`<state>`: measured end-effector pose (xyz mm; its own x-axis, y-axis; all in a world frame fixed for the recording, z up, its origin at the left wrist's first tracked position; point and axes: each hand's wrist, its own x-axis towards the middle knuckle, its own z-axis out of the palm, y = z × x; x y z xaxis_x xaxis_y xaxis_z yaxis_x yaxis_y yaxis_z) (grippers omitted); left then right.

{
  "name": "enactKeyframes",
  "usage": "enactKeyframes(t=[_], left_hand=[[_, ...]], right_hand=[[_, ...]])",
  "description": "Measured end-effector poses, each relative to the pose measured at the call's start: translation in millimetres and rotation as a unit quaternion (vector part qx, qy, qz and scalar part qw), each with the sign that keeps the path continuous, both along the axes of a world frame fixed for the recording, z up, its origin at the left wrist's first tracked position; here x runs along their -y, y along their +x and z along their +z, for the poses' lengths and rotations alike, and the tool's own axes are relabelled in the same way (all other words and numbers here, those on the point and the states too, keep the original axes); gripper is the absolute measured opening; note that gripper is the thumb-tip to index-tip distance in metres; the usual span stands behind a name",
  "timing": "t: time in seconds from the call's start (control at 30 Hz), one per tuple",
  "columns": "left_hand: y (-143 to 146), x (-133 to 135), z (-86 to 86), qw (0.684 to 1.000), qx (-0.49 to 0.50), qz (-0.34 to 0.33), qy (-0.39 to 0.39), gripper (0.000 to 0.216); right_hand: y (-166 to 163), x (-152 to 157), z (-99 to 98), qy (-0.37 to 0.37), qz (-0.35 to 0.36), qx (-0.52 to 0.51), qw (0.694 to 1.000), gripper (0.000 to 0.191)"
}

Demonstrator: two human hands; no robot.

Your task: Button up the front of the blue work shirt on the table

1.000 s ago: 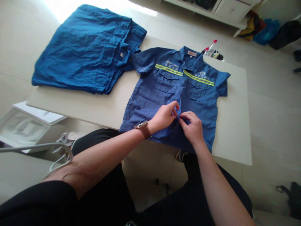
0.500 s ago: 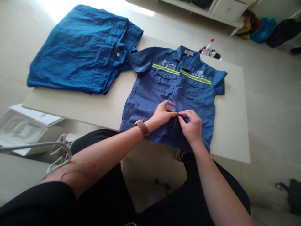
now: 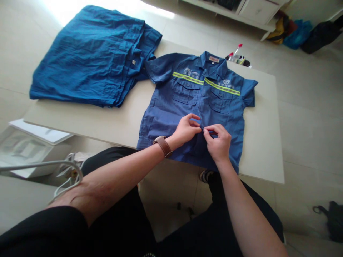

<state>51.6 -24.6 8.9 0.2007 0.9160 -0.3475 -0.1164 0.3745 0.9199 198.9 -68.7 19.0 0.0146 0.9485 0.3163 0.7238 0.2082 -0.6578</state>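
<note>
A blue short-sleeved work shirt [image 3: 166, 114] with yellow reflective stripes and two chest pockets lies face up on the low white table [image 3: 262, 142], collar away from me. My left hand [image 3: 185, 129], with a brown watch at the wrist, pinches the left edge of the shirt's front opening low on the placket. My right hand [image 3: 219, 142] pinches the opposite edge, fingertips meeting those of the left. Both hands are closed on the fabric.
A stack of darker blue folded garments [image 3: 91, 57] covers the table's far left corner. Bottles with red caps [image 3: 237, 57] stand behind the shirt collar. White boxes [image 3: 29, 142] and a white hanger [image 3: 64, 175] sit at my left. Bags lie on the floor at right.
The raised left front flap has been brought down flat against the right one, and my fingertips have come together at the placket. The view shifted slightly.
</note>
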Motion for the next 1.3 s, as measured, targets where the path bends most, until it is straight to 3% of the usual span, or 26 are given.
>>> enactKeyframes(t=[0.17,0.3,0.6,0.87,1.13,1.3], left_hand=[[-1,0,1.3,0.997,-0.016,-0.02,-0.072,0.011],[-5,1,3.4,0.988,0.035,-0.079,-0.128,0.019],[-6,1,-0.1,0.973,0.079,-0.13,-0.175,0.027],[-2,6,-7.7,0.989,0.048,-0.12,-0.067,0.03],[3,4,-14.5,0.986,-0.03,-0.159,0.044,0.03],[4,1,-19.9,0.979,-0.057,-0.18,0.076,0.027]], right_hand=[[1,1,-7.3,0.038,0.02,0.053,0.998,0.015],[5,1,-9.5,0.07,0.038,0.067,0.995,0.014],[10,4,-12.9,0.07,0.064,0.075,0.993,0.015],[8,3,-6.6,0.072,0.044,0.04,0.996,0.013],[9,1,-14.0,-0.037,-0.038,-0.075,0.996,0.016],[12,0,-21.4,-0.081,-0.051,-0.127,0.987,0.018]])
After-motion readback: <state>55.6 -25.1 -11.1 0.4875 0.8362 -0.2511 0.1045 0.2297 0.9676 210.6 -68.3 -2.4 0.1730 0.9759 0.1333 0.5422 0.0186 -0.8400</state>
